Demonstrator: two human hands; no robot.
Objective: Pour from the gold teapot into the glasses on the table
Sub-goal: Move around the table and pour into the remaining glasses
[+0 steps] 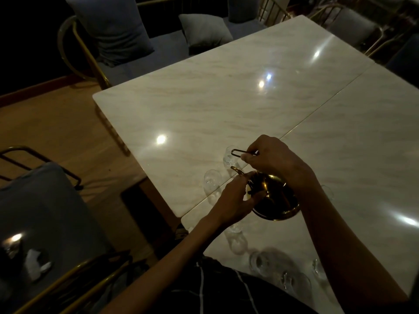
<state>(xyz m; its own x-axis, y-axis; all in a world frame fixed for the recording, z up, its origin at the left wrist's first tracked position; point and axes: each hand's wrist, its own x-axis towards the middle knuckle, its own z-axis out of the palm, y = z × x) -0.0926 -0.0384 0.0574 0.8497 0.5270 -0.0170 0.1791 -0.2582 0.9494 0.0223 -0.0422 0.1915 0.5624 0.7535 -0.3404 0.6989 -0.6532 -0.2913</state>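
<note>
Both hands hold the tilted gold teapot (275, 198) over the bench (226, 98): right hand (276, 159) gripping its wire handle (241, 152), left hand (233, 200) pinching the lid, spout toward a glass (230, 157).

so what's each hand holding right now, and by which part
Both hold the gold teapot. The right hand grips its thin wire handle above the pot; the left hand is at the pot's top, apparently on the lid, though what it touches is hidden.
</note>
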